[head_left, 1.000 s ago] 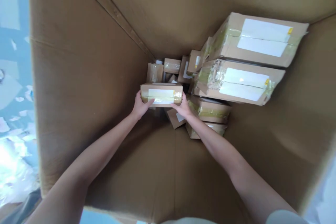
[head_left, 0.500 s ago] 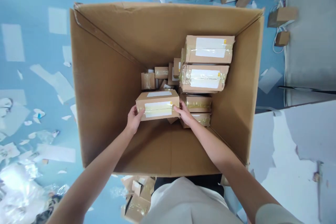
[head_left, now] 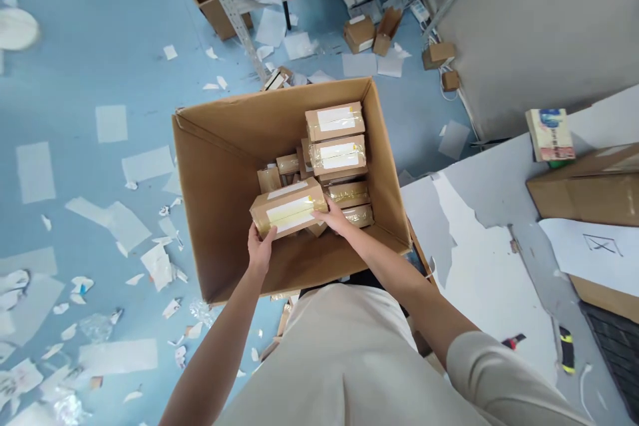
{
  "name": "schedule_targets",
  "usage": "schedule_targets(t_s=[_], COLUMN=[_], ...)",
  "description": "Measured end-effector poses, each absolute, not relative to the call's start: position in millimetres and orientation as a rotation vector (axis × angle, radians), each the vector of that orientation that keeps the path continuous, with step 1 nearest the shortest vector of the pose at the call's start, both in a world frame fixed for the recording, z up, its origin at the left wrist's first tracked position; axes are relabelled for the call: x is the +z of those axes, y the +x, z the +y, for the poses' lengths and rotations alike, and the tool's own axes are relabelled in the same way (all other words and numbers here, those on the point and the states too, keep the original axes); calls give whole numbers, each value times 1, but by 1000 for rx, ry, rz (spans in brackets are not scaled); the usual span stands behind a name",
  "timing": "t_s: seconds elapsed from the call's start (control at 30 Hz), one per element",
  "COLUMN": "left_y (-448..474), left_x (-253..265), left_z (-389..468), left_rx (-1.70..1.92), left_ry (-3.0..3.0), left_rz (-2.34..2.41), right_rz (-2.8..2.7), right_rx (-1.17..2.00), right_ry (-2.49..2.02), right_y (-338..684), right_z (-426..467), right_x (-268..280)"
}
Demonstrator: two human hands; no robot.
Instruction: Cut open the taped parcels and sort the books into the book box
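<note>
Both my hands hold a brown cardboard box point(head_left: 289, 208) with white labels and clear tape, over the inside of a large open carton point(head_left: 219, 146). My left hand point(head_left: 260, 249) grips its left end, thumb on the near side. At the right end, my right hand point(head_left: 332, 215) is closed on it, thumb on the label side. To the right inside the carton, a labelled box point(head_left: 335, 121) lies behind a second labelled box point(head_left: 338, 155). Taped boxes point(head_left: 348, 194) sit nearer on that side. Small boxes point(head_left: 269, 180) are partly hidden behind the held one.
Paper scraps point(head_left: 114, 223) litter the blue floor on the left. A metal shelf post point(head_left: 229, 10) rises beyond the carton. On the right stands a white table point(head_left: 479, 279) with a cutter point(head_left: 513, 341), a keyboard point(head_left: 614, 353) and a cardboard box point(head_left: 589, 186).
The held box has come up nearer to me and tilted, still in both hands. My view has risen and turned, so the carton looks smaller and the table and shelf show.
</note>
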State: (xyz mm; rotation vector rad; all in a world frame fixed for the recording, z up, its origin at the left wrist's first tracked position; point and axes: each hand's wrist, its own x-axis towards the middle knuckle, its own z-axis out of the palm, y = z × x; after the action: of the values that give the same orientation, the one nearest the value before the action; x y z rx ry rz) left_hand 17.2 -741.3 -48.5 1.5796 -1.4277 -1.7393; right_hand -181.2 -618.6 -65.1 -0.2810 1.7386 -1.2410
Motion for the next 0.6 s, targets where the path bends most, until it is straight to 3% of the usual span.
schedule_targets(t_s=[0.37, 0.6], left_y=[-15, -67], left_x=[22, 80], left_z=[-736, -683], left_rx=[-1618, -1442], left_ry=[1179, 883], left_rz=[-1950, -2149], right_rz=[1775, 1835], right_rx=[-1555, -1781], right_ry=[-382, -371], right_y=[-204, -226], right_z=[-544, -451], right_x=[24, 83])
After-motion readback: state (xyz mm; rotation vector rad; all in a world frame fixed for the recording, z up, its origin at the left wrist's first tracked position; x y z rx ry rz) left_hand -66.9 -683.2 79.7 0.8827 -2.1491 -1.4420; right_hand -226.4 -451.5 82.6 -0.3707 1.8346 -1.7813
